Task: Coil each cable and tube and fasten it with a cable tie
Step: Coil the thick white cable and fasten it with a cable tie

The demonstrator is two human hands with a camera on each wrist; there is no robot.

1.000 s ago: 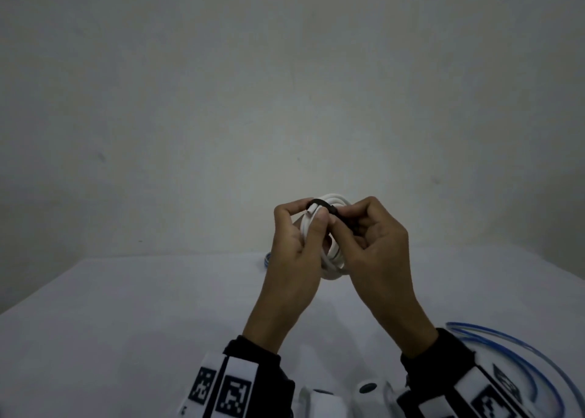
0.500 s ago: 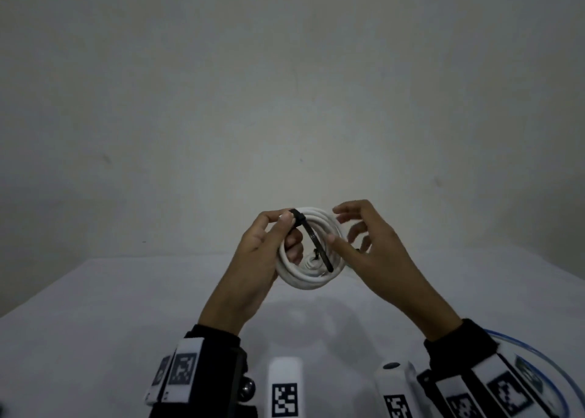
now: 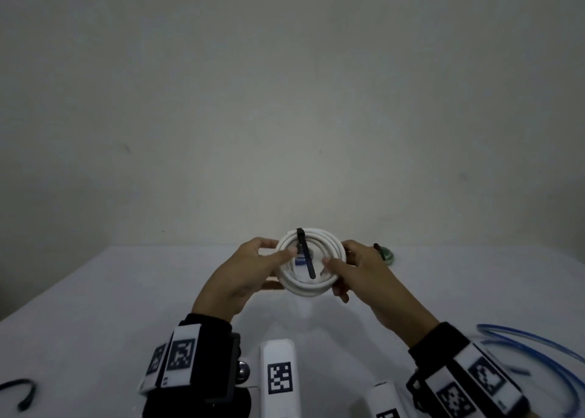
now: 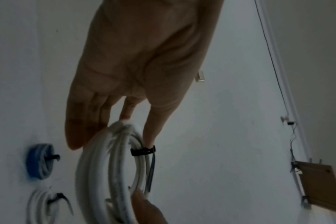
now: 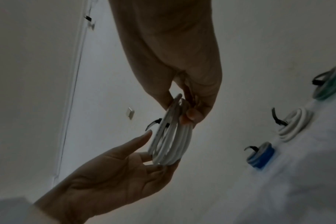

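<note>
A white cable coil (image 3: 311,286) hangs above the table (image 3: 95,322), facing me, held from both sides. A black cable tie (image 3: 300,234) wraps its top, and the tail hangs down across the ring's hole. My left hand (image 3: 281,253) grips the left side with the thumb in front and the fingers behind. My right hand (image 3: 336,256) pinches the right side. The left wrist view has the tie (image 4: 143,151) cinched around the coil (image 4: 98,174) next to my thumb. From the right wrist, the coil (image 5: 169,144) shows edge-on with my right hand (image 5: 184,109) pinching its top.
Three tied coils lie on the table's far side: blue (image 5: 261,157), white (image 5: 293,124) and green (image 5: 330,84). A loose blue tube (image 3: 538,354) curves at the near right. A spare black cable tie (image 3: 22,392) lies at the near left.
My hands were pressed together at the tie on the coil's top. They have moved apart to the coil's two sides, and the coil has turned face-on and come lower.
</note>
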